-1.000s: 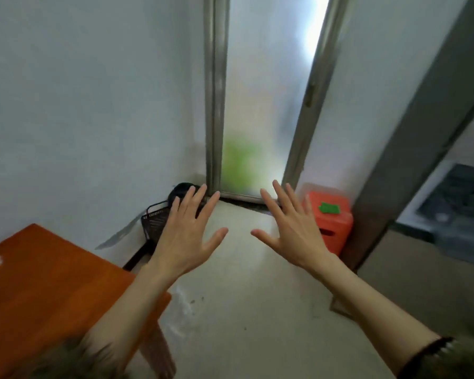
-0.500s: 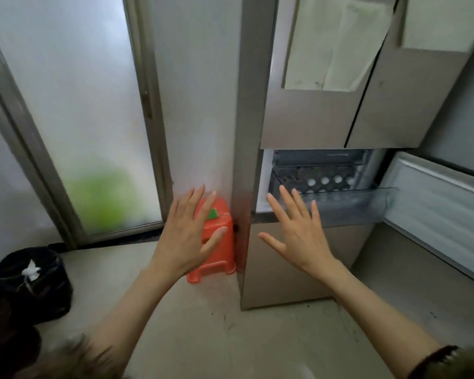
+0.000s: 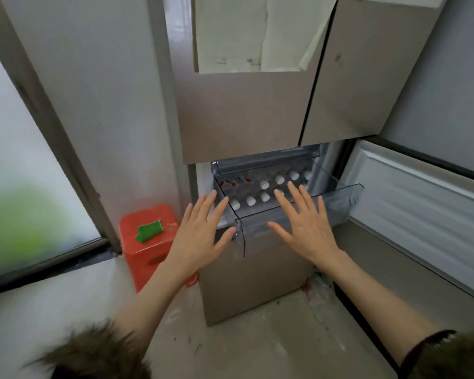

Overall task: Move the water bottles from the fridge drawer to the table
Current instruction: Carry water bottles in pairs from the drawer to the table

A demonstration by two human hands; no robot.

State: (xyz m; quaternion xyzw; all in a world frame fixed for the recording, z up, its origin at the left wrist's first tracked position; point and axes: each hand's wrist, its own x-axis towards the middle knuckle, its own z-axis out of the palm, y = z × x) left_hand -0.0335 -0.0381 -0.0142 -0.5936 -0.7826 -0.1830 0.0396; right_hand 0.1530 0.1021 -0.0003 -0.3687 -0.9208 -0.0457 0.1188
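Facing the fridge [image 3: 246, 110], I see its lower door [image 3: 422, 203] swung open to my right and the clear fridge drawer [image 3: 298, 214] pulled out toward me. Beside the fridge on the floor stands a red stool [image 3: 148, 242] carrying a small green item [image 3: 149, 230].

Inside the drawer, the water bottles [image 3: 264, 196] stand upright in rows, long axes vertical, so only their white caps face me (bodies are mostly hidden behind the drawer wall). The surface that will receive them is not in view.

My right hand [image 3: 304, 225] is spread wide, palm down, empty, hovering above the drawer's front edge; the nearest caps lie just beyond its fingertips. My left hand [image 3: 200, 236] is equally wide and empty, positioned at the drawer's left corner, slightly outside it.

Judgement: the right hand is nearer the bottles. The coming move calls for a reach forward and down over the front wall, then a grasp from above at the neck, lifting straight up to clear the wall.
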